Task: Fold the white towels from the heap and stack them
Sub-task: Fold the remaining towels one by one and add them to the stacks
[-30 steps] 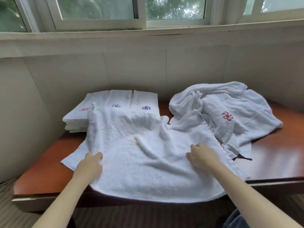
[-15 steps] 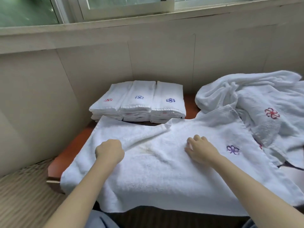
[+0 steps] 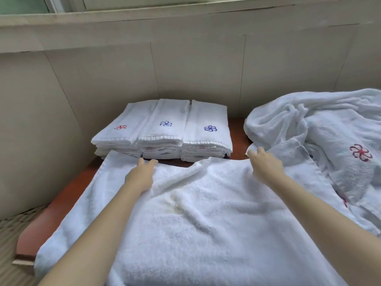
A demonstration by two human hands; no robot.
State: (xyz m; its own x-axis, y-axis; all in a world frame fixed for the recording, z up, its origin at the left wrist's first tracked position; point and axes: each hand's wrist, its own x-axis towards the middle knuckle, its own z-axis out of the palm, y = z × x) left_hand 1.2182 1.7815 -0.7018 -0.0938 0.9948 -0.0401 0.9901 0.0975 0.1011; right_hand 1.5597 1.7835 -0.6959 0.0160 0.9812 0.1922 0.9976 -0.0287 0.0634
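Note:
A large white towel point(image 3: 206, 223) lies spread across the wooden bench point(image 3: 68, 195), its near part hanging over the front edge. My left hand point(image 3: 141, 175) reaches to the towel's far edge and pinches it just in front of the stacks. My right hand point(image 3: 266, 167) grips the same far edge further right, next to the heap. Three stacks of folded white towels point(image 3: 165, 129) with red and blue flower marks stand side by side at the back left. The heap of unfolded white towels point(image 3: 321, 129) lies at the back right.
A beige tiled wall point(image 3: 195, 69) with a window sill point(image 3: 144, 15) rises directly behind the bench. A strip of bare wood shows between the stacks and the heap. Woven flooring point(image 3: 10, 234) lies at the lower left.
Both hands have slid from the middle of the spread towel forward to its far edge and taken hold of it. The blue flower mark near my right hand is no longer visible. The view has tilted down.

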